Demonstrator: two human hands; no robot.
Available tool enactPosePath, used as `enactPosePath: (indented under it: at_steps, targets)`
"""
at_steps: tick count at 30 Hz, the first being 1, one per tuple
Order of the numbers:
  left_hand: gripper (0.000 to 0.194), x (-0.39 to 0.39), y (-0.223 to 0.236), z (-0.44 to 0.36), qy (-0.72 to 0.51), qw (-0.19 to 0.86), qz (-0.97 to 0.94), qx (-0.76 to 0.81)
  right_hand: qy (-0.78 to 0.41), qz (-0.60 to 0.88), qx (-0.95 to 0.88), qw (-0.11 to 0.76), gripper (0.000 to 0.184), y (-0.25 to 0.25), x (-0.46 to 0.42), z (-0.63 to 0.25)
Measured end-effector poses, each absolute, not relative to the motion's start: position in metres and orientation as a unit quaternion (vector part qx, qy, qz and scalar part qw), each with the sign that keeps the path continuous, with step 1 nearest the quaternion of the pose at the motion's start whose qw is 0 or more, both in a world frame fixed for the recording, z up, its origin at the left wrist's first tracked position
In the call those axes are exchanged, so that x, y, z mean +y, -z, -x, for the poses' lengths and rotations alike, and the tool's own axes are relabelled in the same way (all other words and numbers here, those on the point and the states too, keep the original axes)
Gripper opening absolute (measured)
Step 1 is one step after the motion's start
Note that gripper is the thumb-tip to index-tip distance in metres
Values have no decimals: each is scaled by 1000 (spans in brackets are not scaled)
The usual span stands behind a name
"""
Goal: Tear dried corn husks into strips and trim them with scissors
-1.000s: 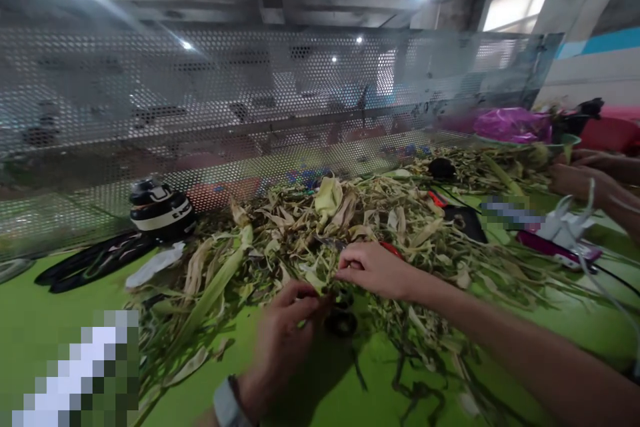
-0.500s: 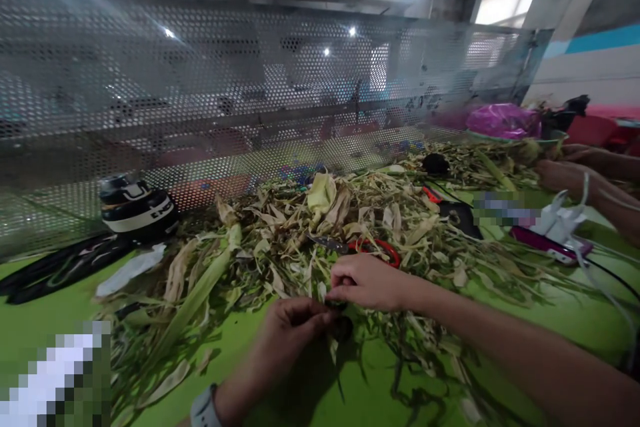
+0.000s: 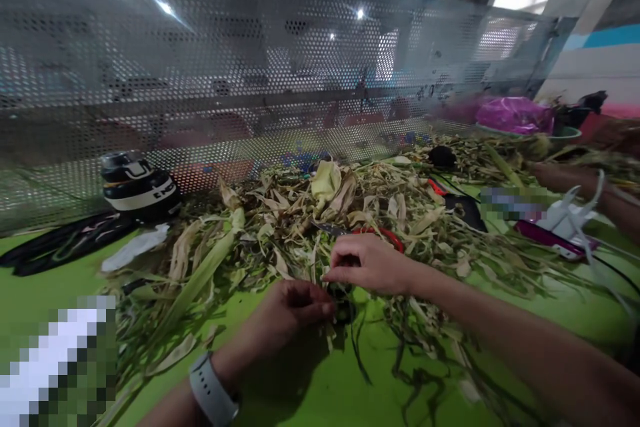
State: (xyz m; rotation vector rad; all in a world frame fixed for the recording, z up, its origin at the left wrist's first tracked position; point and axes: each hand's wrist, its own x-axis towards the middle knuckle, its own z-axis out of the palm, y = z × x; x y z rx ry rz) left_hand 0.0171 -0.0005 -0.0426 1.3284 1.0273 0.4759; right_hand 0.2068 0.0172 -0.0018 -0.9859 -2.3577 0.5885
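Both of my hands meet low over the green tabletop (image 3: 350, 393), in front of a heap of dried plant leaves (image 3: 280, 213). My left hand (image 3: 295, 310) is closed in a pinch, fingertips by a small dark thing (image 3: 344, 310) that is partly hidden. My right hand (image 3: 367, 265) is closed too, its thumb and finger together just above that thing. What either hand holds is too small to make out. A thin dark strand (image 3: 361, 353) hangs down beside them. Red-handled scissors (image 3: 393, 238) lie on the leaves just behind my right hand.
A black bottle (image 3: 140, 190) and black straps (image 3: 65, 240) sit left. On the right are a phone-like dark slab (image 3: 466, 212), a purple power bank (image 3: 555, 240) with white plugs, and another person's arm (image 3: 570, 180). A perforated metal screen (image 3: 240, 80) stands behind.
The view has tilted down slightly. My fingertips have drawn a little apart, the right hand rising from the left. The dark strand now hangs further right and shows more of its length.
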Motion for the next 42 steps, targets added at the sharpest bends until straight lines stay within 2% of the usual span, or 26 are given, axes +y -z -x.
enactPosePath:
  at_steps: [5, 9, 13, 16, 19, 22, 29, 38, 42]
  targets:
    - [30, -2, 40, -13, -180, 627, -625, 429, -211, 381, -853, 286, 24, 13, 23, -196]
    - [37, -3, 38, -16, -176, 626, -612, 451, -208, 381, -857, 278, 23, 14, 23, -194]
    - [41, -3, 38, -20, -208, 638, -572, 472, -116, 435, -844, 292, 28, 11, 15, -200]
    - [42, -2, 40, -20, -209, 651, -562, 465, -59, 441, -871, 207, 29, 4, 6, -206]
    - [43, 0, 43, -18, -218, 649, -563, 462, -96, 417, -900, 87, 33, -2, 0, -208]
    - [42, 2, 48, -15, -223, 666, -558, 442, -133, 406, -904, 33, 26, -3, -1, -206]
    - [37, 3, 48, -13, -222, 686, -554, 417, -135, 373, -918, -6, 18, -1, -1, -205]
    - [29, 0, 39, -14, -230, 709, -520, 417, -141, 356, -924, -7, 13, 0, 0, -208]
    - [26, 0, 41, -13, -238, 706, -522, 414, -122, 373, -920, -3, 19, -1, -2, -205]
